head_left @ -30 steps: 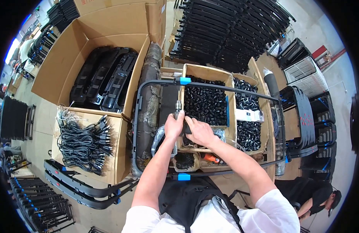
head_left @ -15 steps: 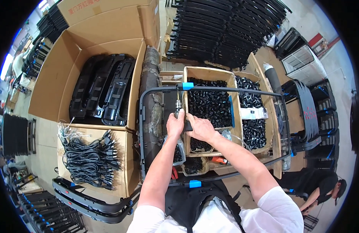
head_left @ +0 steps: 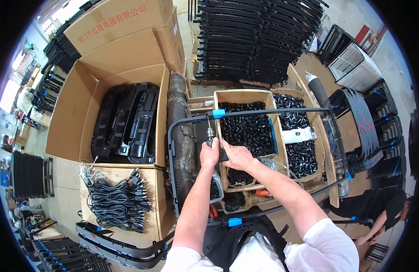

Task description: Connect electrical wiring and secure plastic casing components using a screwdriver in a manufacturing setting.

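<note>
Both of my hands are closed around a power drill (head_left: 211,133) that points away from me. My left hand (head_left: 209,155) wraps its left side, and my right hand (head_left: 237,157) grips it from the right; most of the drill's body is hidden under them. Its bit reaches the far bar of a large black rectangular frame (head_left: 273,111) with rounded corners, just beside a blue piece (head_left: 218,114) on that bar. Whether the bit is in a hole cannot be made out. A second blue piece (head_left: 235,222) sits on the near bar, close to my body.
Under the frame, a wooden compartment box (head_left: 242,93) holds many small black parts. On the left stand a carton (head_left: 67,124) of black plastic panels and a bundle of black cables (head_left: 114,199). Stacked black frames (head_left: 259,41) rise behind. A co-worker (head_left: 377,213) bends at the right.
The whole view has shifted, so the scene sits slightly lower and further right. Both hands stay on the drill, with its bit still at the far bar beside the blue piece.
</note>
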Demonstrator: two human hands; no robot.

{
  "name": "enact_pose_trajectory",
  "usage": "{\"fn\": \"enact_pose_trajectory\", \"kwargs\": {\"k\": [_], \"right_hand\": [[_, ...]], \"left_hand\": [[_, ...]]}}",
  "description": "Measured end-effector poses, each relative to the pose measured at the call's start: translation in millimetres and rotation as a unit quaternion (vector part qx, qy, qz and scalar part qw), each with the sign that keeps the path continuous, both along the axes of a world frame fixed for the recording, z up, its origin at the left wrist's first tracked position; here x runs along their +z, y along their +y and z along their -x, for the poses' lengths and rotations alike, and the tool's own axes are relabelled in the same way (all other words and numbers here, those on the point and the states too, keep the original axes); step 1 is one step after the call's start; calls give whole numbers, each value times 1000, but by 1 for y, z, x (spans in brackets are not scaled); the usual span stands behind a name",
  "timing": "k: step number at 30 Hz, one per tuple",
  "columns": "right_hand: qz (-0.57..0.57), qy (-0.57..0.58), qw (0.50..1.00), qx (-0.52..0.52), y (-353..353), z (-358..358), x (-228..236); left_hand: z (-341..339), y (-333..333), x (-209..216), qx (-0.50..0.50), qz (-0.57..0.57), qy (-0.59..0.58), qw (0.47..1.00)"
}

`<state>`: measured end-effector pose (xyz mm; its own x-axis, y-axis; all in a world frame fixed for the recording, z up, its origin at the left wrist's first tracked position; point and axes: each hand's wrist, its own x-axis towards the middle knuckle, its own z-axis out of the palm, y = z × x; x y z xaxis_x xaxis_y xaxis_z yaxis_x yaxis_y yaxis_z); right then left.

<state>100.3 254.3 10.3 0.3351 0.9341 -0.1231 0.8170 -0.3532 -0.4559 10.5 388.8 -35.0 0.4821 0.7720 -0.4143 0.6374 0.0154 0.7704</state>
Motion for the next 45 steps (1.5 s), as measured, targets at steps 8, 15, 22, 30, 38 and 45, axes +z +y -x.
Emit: {"fn": "enact_pose_trajectory", "kwargs": {"k": [8, 15, 22, 30, 38, 45], "right_hand": [[15, 23, 999, -25, -1, -6, -6], [49, 49, 996, -49, 6, -8, 3], [14, 44, 998, -41, 9, -3, -8], [-16, 37, 997, -67, 5, 8, -7], [-24, 29, 998, -60, 0, 15, -4], [-29, 38, 997, -65, -8, 18, 0]], "left_hand": [[-10, 5, 5, -42, -41, 46, 997], [-15, 7, 9, -43, -53, 72, 995], [-18, 10, 5, -40, -62, 58, 996], [-12, 6, 14, -52, -30, 66, 996], [-5, -1, 10, -29, -37, 49, 998], [-2, -11, 12, -20, -39, 49, 998]]}}
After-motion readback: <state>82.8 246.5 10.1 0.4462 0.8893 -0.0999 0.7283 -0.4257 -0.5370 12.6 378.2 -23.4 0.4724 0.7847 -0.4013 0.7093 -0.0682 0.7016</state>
